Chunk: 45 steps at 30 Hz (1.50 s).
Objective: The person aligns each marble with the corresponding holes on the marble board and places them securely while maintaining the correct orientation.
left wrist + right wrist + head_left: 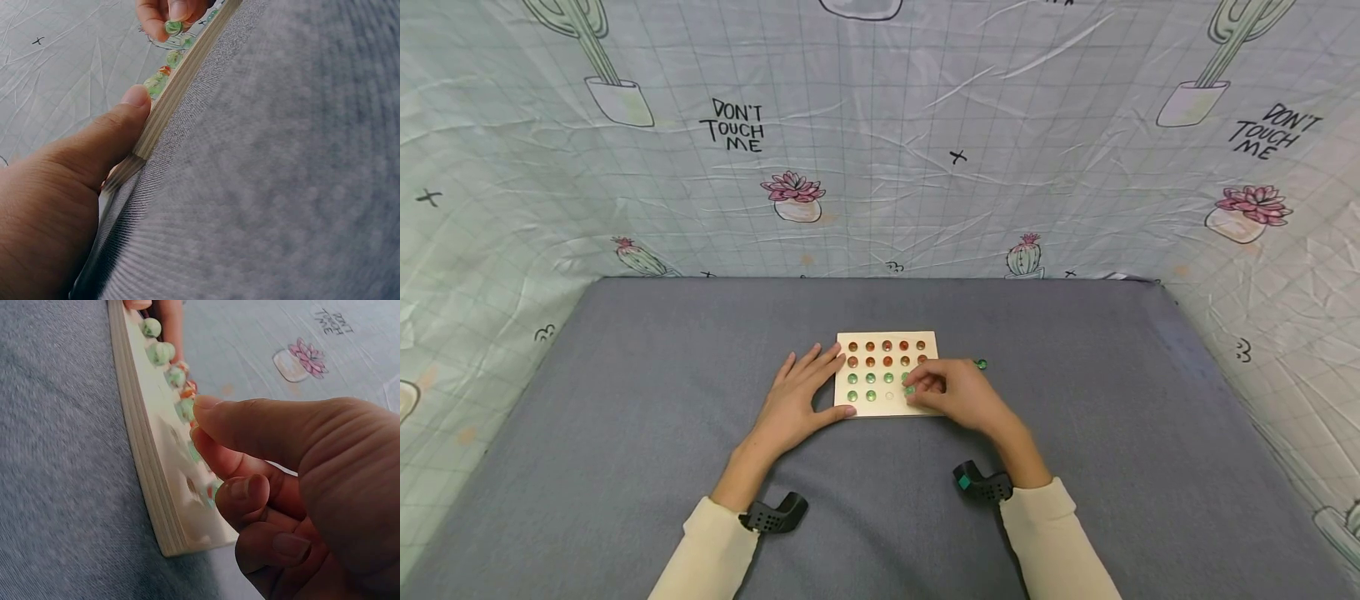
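Note:
A pale wooden board [880, 407] lies flat, holding rows of round marbles in its holes. Orange-red marbles [887, 345] fill the two back rows; green marbles [870, 396] sit in the front rows. My left hand [793, 408] rests spread at the board's left side, its thumb [128, 106] against the front corner and its fingers straight along the left edge. Over the front right part of the board, my right hand [958, 393] pinches a green marble [174, 27] between thumb and fingertips. Bare holes [192, 485] show beneath that hand, which hides the board's right end.
A loose green marble [981, 364] lies on the grey cloth [662, 400] just right of the board, behind the right hand. A printed curtain [880, 125] rises at the back and sides. Black wrist cameras [775, 513] are strapped to both wrists.

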Motion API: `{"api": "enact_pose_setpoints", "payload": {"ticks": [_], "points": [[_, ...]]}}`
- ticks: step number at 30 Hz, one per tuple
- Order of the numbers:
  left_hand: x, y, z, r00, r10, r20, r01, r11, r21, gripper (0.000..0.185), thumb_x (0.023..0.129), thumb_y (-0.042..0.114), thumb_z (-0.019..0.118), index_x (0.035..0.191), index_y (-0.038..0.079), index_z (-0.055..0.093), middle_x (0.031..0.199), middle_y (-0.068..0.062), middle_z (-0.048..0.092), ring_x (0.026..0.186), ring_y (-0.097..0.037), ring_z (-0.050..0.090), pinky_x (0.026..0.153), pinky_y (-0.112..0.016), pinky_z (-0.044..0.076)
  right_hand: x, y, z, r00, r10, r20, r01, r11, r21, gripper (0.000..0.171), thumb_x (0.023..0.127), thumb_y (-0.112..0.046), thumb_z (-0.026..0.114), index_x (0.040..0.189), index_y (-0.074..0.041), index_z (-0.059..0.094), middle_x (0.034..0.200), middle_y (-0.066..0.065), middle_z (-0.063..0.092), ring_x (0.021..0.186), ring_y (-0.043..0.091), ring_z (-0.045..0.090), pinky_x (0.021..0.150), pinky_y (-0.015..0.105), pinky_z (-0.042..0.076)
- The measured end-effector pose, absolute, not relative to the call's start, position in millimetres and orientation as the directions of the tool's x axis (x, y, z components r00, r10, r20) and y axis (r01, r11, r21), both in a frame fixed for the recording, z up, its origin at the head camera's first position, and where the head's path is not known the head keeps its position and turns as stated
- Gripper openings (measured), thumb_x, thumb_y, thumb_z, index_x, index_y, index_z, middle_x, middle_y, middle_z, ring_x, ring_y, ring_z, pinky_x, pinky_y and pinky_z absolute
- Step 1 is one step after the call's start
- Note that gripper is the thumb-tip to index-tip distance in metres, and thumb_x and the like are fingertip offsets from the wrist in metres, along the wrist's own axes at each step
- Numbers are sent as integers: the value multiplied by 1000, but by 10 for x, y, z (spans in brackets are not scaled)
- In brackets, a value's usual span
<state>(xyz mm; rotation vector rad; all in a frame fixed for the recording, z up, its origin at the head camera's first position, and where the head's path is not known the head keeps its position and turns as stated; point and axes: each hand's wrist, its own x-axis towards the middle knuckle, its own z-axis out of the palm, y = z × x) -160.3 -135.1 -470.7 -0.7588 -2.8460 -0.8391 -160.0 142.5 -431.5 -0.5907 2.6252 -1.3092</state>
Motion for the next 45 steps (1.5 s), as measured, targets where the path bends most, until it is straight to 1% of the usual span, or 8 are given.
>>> {"api": "enact_pose_setpoints", "payload": {"ticks": [7,23,37,45], "points": [[-1600,-1354,-4715,-873,438,213,483,723,494,80,81,50,71,146,13,42,152,-2,34,142,-27,23,116,-48,6,-1586,1331,-4325,-910,-409,65,-296,533,-792,10,81,-11,77,91,-10,74,71,-6,60,58,9,52,52,23,45],[-1586,-1351,-4711,-873,437,217,484,720,497,80,81,50,71,146,14,42,152,-2,34,142,-27,24,116,-49,6,-1551,1176,-4382,-899,-431,81,-330,544,-772,8,84,-9,74,91,-11,73,70,-8,60,57,7,51,51,23,45],[-1584,-1350,-4717,-869,439,230,493,718,491,79,81,49,72,146,13,43,152,-2,34,141,-28,25,116,-49,7,-1536,1127,-4400,-905,-419,72,-321,565,-760,10,85,-9,72,94,-10,74,71,-7,59,57,9,51,51,24,45],[-1587,-1344,-4724,-864,438,248,502,719,480,82,80,50,73,146,12,43,151,-4,36,141,-30,26,115,-51,9,-1534,1116,-4396,-907,-417,68,-324,583,-745,10,86,-8,71,95,-10,74,70,-8,58,56,9,50,51,23,44]]}}
